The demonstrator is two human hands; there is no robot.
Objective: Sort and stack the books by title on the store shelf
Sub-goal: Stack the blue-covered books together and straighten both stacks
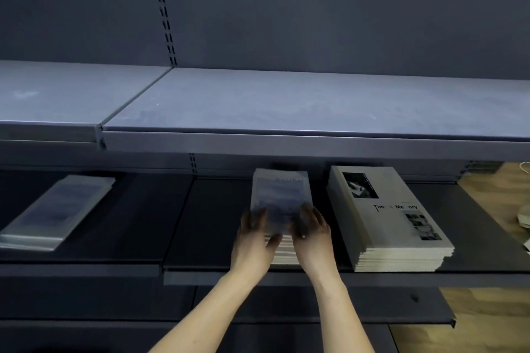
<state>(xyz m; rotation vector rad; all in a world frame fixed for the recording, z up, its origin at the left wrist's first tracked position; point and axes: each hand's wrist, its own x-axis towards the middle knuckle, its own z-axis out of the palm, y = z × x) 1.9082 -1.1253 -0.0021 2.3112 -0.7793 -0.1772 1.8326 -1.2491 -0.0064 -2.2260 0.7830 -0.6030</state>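
Both hands on the middle stack of books [279,200], grip from the two sides at its near end: left hand [253,241] fingers laid along the left edge with thumb curled over the near corner, right hand [312,233] fingers curved round the right edge. Top cover blurred, bluish picture, title unreadable. Stack lies flat on the dark lower shelf [206,223], long axis running front to back, short end toward the person, far end close to the shelf's back wall. Page edges show pale at the near end under the hands.

Just right, apart from it: a second stack [387,218], larger pale books, cover text partly readable as "Tim… Me…ory", two dark photos on it; long axis also front to back, angled slightly with the near end swung right. Far left on the same level: a third stack [57,212], bluish, blurred, lying flat, skewed diagonally. Grey upper shelf [286,103] above. Wood floor [487,324] at right.
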